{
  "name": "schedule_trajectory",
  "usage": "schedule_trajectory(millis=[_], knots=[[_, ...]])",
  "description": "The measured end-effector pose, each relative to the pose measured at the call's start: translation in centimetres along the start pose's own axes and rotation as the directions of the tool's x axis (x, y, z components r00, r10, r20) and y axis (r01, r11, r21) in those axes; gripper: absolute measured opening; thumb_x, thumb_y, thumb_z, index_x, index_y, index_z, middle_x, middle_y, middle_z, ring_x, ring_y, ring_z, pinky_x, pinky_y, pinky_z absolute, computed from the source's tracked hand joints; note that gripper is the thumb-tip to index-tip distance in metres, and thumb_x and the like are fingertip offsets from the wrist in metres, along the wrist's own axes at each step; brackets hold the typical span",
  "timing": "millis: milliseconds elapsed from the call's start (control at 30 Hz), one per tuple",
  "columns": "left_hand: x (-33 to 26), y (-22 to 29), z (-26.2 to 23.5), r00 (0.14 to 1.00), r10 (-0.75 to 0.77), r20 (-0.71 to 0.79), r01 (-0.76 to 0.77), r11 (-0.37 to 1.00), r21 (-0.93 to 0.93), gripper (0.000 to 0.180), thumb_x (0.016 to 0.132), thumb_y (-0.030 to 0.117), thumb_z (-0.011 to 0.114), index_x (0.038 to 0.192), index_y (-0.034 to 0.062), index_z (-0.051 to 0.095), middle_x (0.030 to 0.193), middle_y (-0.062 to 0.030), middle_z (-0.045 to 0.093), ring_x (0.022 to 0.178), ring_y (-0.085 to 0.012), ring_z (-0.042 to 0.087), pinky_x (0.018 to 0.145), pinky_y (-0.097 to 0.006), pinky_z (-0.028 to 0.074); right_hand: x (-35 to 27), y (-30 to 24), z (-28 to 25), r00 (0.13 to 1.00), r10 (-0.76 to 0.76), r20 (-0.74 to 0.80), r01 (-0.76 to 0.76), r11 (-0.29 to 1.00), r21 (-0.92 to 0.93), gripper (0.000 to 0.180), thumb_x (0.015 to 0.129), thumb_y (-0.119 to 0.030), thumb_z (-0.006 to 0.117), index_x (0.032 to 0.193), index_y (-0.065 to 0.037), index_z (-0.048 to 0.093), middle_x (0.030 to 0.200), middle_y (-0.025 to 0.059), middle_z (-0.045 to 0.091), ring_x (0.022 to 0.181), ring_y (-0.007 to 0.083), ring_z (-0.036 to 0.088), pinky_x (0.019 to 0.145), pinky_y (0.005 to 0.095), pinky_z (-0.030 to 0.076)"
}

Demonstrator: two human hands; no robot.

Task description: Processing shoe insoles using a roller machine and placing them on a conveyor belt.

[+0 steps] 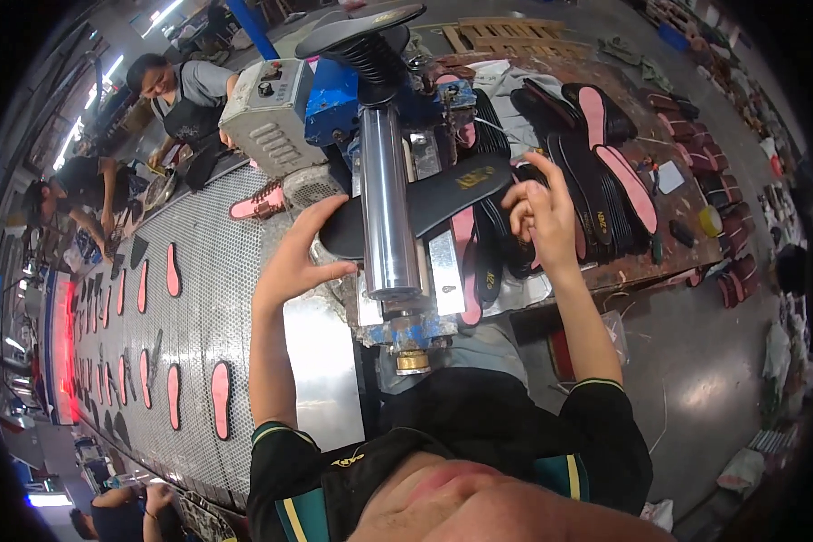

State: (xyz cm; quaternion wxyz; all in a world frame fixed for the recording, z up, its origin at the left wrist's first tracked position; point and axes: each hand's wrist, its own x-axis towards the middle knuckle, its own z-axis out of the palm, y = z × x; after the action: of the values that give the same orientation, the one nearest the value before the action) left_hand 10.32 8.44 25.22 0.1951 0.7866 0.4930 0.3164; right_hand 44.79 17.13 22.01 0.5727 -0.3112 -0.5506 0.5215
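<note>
One black insole, gold-marked, lies beneath the steel press column, long axis slanting up rightward; left hand, nearer, spreads around its left end, firmness untellable; right hand, loosely curled, empty, beside the other.

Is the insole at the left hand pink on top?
No, the insole at the left hand shows a black face with gold print.
</note>
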Motion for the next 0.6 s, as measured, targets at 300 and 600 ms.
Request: schedule_trajectory(millis=[300, 600], knots=[[-2.9, 0.4, -3.6, 0.998, -0.055, 0.002, 0.051, 0.941, 0.333, 0.092, 0.058, 0.019, 0.085, 0.138, 0.0038, 0.043, 0.137, -0.016, 0.047, 0.126, -0.0349, 0.045, 0.106, -0.041, 0.037, -7.4, 3.4, -5.9, 0.569, 0.603, 0.559, -0.473, 0.796, -0.378, 0.022, 0.094, -0.019, 0.054, 0.086, -0.001, 0.063, 0.067, 0.0038, 0.064, 0.048, 0.0054, 0.052, 0.044, 0.0197, 0.039], [-14.6, -7.2, -1.6, 0.838, -0.538, 0.091, 0.488, 0.666, -0.565, 0.078, 0.074, 0.024, 0.077, 0.141, 0.0062, 0.042, 0.129, -0.0123, 0.054, 0.117, -0.0216, 0.054, 0.098, -0.034, 0.043, -15.7, 19.1, -6.4, -0.093, 0.832, 0.546, -0.653, 0.363, -0.665, 0.027, 0.096, -0.025, 0.053, 0.093, -0.002, 0.065, 0.078, 0.0107, 0.071, 0.054, 0.011, 0.062, 0.047, 0.022, 0.048]])
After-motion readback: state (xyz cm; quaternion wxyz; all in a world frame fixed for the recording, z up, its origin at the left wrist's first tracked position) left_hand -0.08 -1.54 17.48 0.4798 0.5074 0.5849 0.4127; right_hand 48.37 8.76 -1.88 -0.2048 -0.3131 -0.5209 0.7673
